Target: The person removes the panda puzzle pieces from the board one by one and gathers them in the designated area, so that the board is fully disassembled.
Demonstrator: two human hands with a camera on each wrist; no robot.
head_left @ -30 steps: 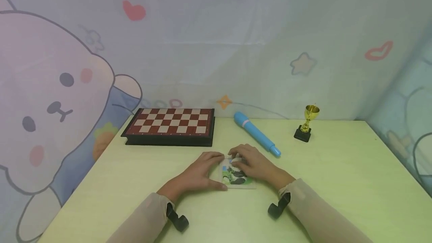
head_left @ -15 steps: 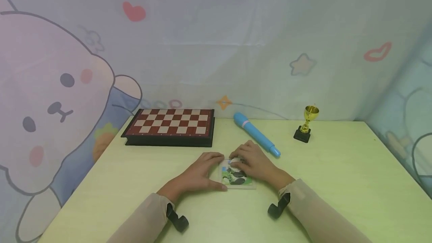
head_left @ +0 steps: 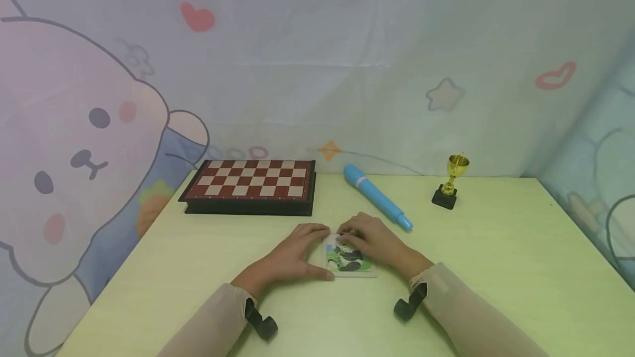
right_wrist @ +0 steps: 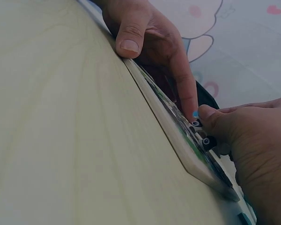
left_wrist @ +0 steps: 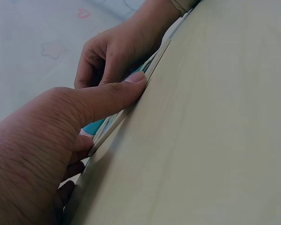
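A small wooden jigsaw puzzle (head_left: 347, 266) with a panda picture lies flat on the table between my hands. My left hand (head_left: 292, 255) holds its left side, thumb on the near edge and fingers at the far edge. From the right, my right hand (head_left: 379, 238) reaches over the puzzle's upper part. In the right wrist view, its thumb and fingers pinch a puzzle piece (right_wrist: 208, 141) printed with the panda's eyes, tilted up from the picture. The fingers partly cover the top right of the puzzle.
Behind the hands is a red-and-white chessboard box (head_left: 248, 205) at the left. A blue toy microphone-like stick (head_left: 379, 197) lies slantwise beyond the right hand. Farther right stands a small gold trophy cup (head_left: 448, 186) on a black base. A printed cloth (head_left: 317, 70) hangs behind the table.
My right fingers rise slightly and come down again over the puzzle's top, and the piece under them now shows tilted. The left hand and the puzzle stay in place.
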